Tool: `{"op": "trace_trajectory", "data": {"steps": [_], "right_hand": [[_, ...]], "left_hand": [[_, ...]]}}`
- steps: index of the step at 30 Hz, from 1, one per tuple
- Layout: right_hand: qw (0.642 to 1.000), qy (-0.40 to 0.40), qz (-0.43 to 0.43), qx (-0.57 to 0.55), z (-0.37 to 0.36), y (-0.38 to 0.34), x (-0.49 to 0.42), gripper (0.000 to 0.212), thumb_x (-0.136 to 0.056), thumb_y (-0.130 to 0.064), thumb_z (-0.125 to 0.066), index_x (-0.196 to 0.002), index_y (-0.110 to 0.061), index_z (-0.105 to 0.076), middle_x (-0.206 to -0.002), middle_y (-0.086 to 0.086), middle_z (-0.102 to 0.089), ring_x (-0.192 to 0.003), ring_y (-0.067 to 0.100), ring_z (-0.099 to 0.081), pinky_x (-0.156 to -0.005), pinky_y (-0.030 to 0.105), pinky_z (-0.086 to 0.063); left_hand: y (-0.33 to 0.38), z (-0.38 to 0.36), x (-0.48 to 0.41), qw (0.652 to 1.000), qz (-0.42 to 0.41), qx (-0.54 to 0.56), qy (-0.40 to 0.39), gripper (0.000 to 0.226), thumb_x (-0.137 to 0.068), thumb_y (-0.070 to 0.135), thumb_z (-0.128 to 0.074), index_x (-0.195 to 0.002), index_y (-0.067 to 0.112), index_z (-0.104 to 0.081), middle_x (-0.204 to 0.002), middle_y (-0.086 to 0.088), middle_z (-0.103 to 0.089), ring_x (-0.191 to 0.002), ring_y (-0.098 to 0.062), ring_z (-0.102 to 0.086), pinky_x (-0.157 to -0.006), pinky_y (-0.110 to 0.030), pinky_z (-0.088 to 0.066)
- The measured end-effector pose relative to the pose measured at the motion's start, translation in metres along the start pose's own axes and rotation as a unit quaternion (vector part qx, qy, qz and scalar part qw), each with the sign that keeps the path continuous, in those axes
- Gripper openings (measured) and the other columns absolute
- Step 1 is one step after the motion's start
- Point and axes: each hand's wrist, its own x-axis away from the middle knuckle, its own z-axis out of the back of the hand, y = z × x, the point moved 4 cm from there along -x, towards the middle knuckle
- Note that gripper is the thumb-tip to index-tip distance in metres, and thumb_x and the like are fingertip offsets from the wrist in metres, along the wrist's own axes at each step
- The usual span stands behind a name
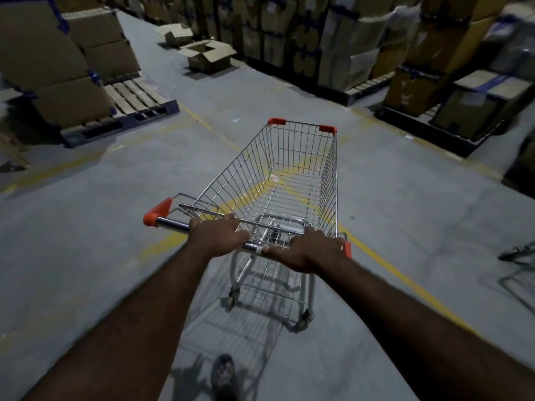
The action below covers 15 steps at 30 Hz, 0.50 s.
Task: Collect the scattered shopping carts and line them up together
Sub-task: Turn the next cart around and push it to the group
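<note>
Chrome handlebar point(173, 225) was gripped by left hand point(220, 237) and right hand point(309, 250); shopping cart point(289, 175) could be clipped against upper-left pallet point(136, 111) if oversteered.

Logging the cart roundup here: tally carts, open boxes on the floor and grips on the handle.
Shopping carts: 2, the pushed cart and a likely second cart cut off at the right edge.
Open boxes on the floor: 2, near box and far box.
Grips on the handle: 2, left grip and right grip.
Total: 6.
</note>
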Motion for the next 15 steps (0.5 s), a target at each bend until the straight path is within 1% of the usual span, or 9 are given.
{"op": "trace_trajectory", "data": {"steps": [3,5,7,10,11,13,15], "right_hand": [[0.999,0.017,-0.027,-0.016,0.012,0.006,-0.023,0.14,-0.048,-0.11,-0.003,-0.139,-0.022,-0.062,-0.163,0.016,-0.031,-0.146,0.039,-0.032,-0.113,0.073,-0.022],[0.998,0.025,-0.045,-0.027,0.02,0.009,-0.037,0.135,-0.052,-0.11,-0.005,-0.136,-0.022,-0.064,-0.163,0.016,-0.031,-0.147,0.039,-0.031,-0.112,0.071,-0.025],[0.996,0.032,-0.061,-0.051,0.027,0.012,-0.054,0.134,-0.053,-0.11,-0.007,-0.136,-0.023,-0.064,-0.161,0.015,-0.033,-0.146,0.037,-0.031,-0.112,0.066,-0.029],[0.99,0.057,-0.072,-0.105,0.039,0.018,-0.082,0.138,-0.041,-0.115,-0.009,-0.141,-0.033,-0.06,-0.158,0.01,-0.041,-0.141,0.033,-0.041,-0.111,0.055,-0.038],[0.989,0.053,-0.078,-0.115,0.045,0.02,-0.09,0.139,-0.04,-0.115,-0.01,-0.14,-0.032,-0.06,-0.154,0.011,-0.047,-0.138,0.032,-0.046,-0.11,0.052,-0.041],[0.988,0.029,-0.095,-0.118,0.057,0.026,-0.1,0.139,-0.043,-0.112,-0.013,-0.132,-0.02,-0.065,-0.145,0.017,-0.055,-0.132,0.034,-0.051,-0.106,0.049,-0.046],[0.984,0.036,-0.111,-0.132,0.068,0.032,-0.109,0.131,-0.05,-0.11,-0.02,-0.131,-0.017,-0.064,-0.14,0.02,-0.057,-0.128,0.034,-0.053,-0.103,0.046,-0.048]], "left_hand": [[0.002,0.015,-0.036,0.999,-0.028,-0.014,0.01,0.081,-0.083,0.071,-0.023,-0.154,0.032,-0.034,-0.167,0.012,-0.016,-0.141,-0.03,-0.041,-0.11,-0.06,-0.019],[0.004,0.026,-0.061,0.998,-0.051,-0.026,0.02,0.078,-0.085,0.07,-0.025,-0.152,0.032,-0.037,-0.166,0.011,-0.018,-0.14,-0.03,-0.042,-0.11,-0.06,-0.019],[0.007,0.037,-0.085,0.996,-0.079,-0.034,0.024,0.077,-0.083,0.069,-0.024,-0.148,0.032,-0.041,-0.165,0.01,-0.021,-0.139,-0.029,-0.044,-0.109,-0.06,-0.02],[0.015,0.052,-0.119,0.992,-0.117,-0.044,0.023,0.079,-0.084,0.068,-0.022,-0.152,0.03,-0.036,-0.166,0.008,-0.02,-0.141,-0.027,-0.042,-0.11,-0.059,-0.019],[0.018,0.056,-0.13,0.99,-0.129,-0.051,0.021,0.082,-0.082,0.069,-0.02,-0.152,0.029,-0.035,-0.166,0.008,-0.02,-0.141,-0.027,-0.041,-0.11,-0.06,-0.019],[0.024,0.065,-0.151,0.986,-0.153,-0.06,0.022,0.085,-0.079,0.07,-0.017,-0.152,0.028,-0.035,-0.166,0.007,-0.019,-0.142,-0.028,-0.04,-0.11,-0.061,-0.018],[0.03,0.071,-0.173,0.983,-0.172,-0.059,0.025,0.086,-0.08,0.071,-0.018,-0.152,0.029,-0.035,-0.167,0.006,-0.017,-0.143,-0.031,-0.037,-0.111,-0.062,-0.016]]}}
